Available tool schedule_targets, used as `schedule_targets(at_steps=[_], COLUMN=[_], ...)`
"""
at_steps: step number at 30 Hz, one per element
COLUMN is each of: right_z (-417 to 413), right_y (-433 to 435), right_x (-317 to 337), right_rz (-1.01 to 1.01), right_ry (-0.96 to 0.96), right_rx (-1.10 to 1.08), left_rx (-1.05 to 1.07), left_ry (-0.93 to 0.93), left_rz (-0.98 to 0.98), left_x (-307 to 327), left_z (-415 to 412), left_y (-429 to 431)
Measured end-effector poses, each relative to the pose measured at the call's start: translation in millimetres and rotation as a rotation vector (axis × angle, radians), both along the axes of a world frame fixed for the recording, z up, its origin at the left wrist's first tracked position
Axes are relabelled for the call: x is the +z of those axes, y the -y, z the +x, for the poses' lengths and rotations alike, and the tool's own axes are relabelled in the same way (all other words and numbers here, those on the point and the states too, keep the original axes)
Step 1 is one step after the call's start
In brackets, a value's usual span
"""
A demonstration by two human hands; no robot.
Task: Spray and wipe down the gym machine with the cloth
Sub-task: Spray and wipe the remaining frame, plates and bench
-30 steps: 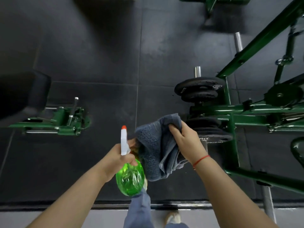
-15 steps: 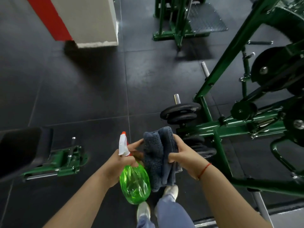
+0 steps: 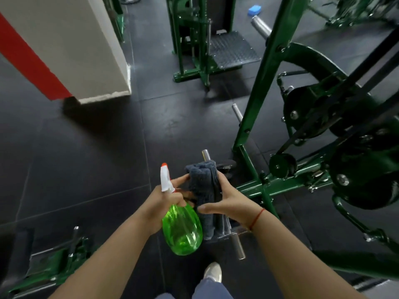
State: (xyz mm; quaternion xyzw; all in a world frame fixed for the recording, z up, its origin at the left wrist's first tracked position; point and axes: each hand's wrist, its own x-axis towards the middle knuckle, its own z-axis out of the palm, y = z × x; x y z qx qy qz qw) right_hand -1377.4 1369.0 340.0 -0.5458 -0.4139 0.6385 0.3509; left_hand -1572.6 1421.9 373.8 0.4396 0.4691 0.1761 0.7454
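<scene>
Two hands are occupied in front of the body. The left hand (image 3: 164, 201) is curled round the neck of the translucent green plastic spray bottle (image 3: 182, 229), with one finger stretched forward to touch the folded dark grey terry cloth (image 3: 205, 186). The right hand (image 3: 228, 203) clasps that cloth from its right side, thumb across the near face. Bottle and cloth are touching, held above the black rubber floor (image 3: 86, 158), just left of the green-painted steel gym machine (image 3: 266, 78). The bottle's long axis runs from its rounded base, nearest the wearer, to the white trigger head with orange tip, which points ahead and not at the machine. The cloth's long axis lies roughly parallel to it, folds edge-on. Assessment: the step in hand appears to be readying the cloth, and no wiping of the machine is evident. Recommended: settle a flat, layered pad in the right hand, free the left finger, then turn the nozzle rightward onto the frame before squeezing, keeping spray off the floor.
</scene>
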Motion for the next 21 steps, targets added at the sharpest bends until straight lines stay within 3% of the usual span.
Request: schedule_targets(at_steps=[6,9,16,21], right_z=[55.2,75.2,68.0,34.6], right_y=[-14.5,-12.7,-42.9,-102.2], right_x=[-1.5,-14.0,-63.7,-83.9], right_rz=[0.007,-0.02,-0.22,-0.215], right_ry=[0.131,0.108,-0.224,-0.565], right_rx=[-0.244,-0.461,-1.109,-1.508], left_rx=[-0.15,-0.249,-0.497,-0.782], left_ry=[-0.021,-0.085,-0.035,0.118], left_rz=[0.006,0.092,0.269,0.342], left_x=[20.6,27.0,32.0,12.1], left_z=[64.8,88.5,130.7,158.3], left_y=[-32.4,-54.1,-127.8,-185.3])
